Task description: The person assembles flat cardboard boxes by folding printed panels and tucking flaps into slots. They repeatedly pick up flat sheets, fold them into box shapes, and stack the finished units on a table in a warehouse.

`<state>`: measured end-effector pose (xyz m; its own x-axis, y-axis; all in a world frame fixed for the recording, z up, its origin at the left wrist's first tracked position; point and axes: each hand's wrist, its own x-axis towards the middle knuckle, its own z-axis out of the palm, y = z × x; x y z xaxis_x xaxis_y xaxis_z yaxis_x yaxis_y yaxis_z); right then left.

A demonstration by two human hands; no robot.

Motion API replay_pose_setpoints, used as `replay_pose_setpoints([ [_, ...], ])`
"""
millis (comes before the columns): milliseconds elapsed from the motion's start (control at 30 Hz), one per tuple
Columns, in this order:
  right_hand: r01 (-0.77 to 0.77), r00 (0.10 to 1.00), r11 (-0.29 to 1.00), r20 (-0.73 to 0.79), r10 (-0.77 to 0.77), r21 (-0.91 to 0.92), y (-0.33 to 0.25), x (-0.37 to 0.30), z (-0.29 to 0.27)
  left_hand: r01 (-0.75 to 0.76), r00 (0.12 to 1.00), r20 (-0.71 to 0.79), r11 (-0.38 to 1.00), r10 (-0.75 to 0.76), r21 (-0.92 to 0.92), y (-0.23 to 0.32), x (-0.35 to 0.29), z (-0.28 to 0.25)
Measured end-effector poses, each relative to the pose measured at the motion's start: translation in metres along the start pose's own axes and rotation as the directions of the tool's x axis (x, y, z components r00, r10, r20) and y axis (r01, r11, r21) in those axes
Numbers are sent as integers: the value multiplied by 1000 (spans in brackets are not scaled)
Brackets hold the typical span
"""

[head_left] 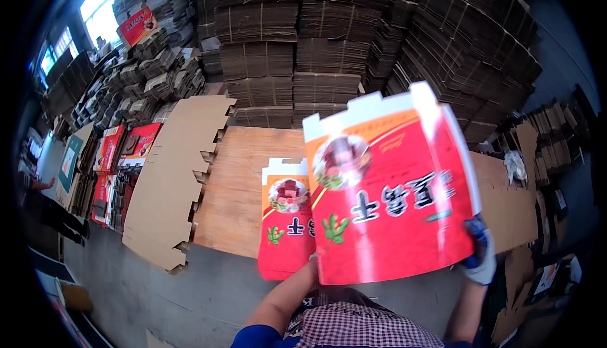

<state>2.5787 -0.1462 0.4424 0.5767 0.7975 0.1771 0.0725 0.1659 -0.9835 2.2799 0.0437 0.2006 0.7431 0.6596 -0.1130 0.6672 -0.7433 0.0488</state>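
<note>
A large red printed cardboard sheet [404,240] with an orange corner, a food picture and notched white flaps is held up, tilted, in front of me. My right hand [483,256], in a white and dark blue glove, grips its lower right edge. My left forearm reaches up to the sheet's lower left corner; the sheet hides most of my left hand [313,259], and its fingers do not show. Behind and to the left, a matching red printed sheet [278,253] lies on the wooden tabletop [234,190], partly covered by the raised one.
Plain brown cardboard [171,183] with a notched edge lies left of the tabletop. Red printed cartons [110,149] are stacked farther left. Tall strapped cardboard stacks [259,51] stand behind. At the far left is another person's arm [41,185]. More cardboard [515,215] lies at right.
</note>
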Motion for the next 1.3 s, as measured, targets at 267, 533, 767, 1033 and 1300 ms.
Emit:
replay_pose_setpoints([
  [267, -133, 868, 907, 396, 302, -400, 235, -40, 71, 74, 987, -130, 989, -90, -127, -29, -26, 19],
  [533, -743, 668, 516, 410, 622, 427, 242, -36, 77, 517, 779, -348, 849, -521, -112, -98, -58, 65],
  [767, 350, 719, 789, 684, 120, -506, 215, -55, 108, 149, 673, 67, 47, -737, -988, -144, -97, 57],
  [1033, -542, 726, 675, 127, 676, -501, 314, -92, 113, 99, 444, 531, -549, -722, -830, -205, -125, 61],
  [1300, 370, 822, 692, 566, 66, -619, 251, -96, 143, 175, 976, -43, 882, -214, -438, -66, 38, -39],
])
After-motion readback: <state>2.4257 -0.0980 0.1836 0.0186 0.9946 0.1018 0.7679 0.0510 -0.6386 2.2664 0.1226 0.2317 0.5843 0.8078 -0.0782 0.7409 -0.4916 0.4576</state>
